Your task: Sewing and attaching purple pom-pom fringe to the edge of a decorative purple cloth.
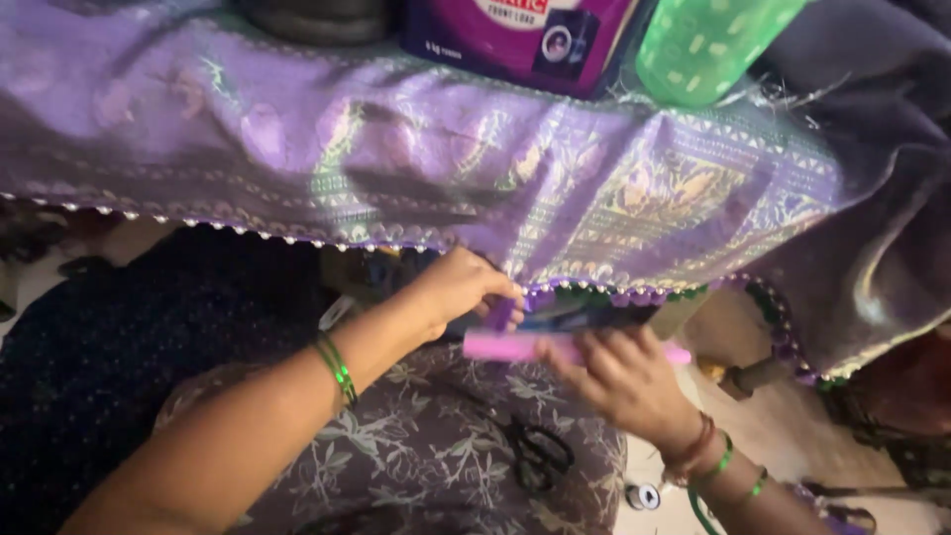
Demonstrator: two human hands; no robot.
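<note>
Right now I see my left hand [466,287] pinching the beaded hem [594,292] of the purple cloth [416,149], while just below that hem my right hand [619,376] grips a pink stick [515,345] lying crosswise under it, nearer the right hand

Two hands are here: the left hand [464,289] and the right hand [619,374]. One big purple cloth [416,159] with a bead edge hangs down. One pink stick [515,345] lies between the hands. One pair of black scissors [538,454] lies on the flowery lap. One green bottle [705,45] and one purple box [515,40] stand up on top. One small spool of thread [644,495] sits low down. Green bangles [337,369] are on the left wrist, too blurry to count, and more bangles [715,461] are on the right wrist
</note>
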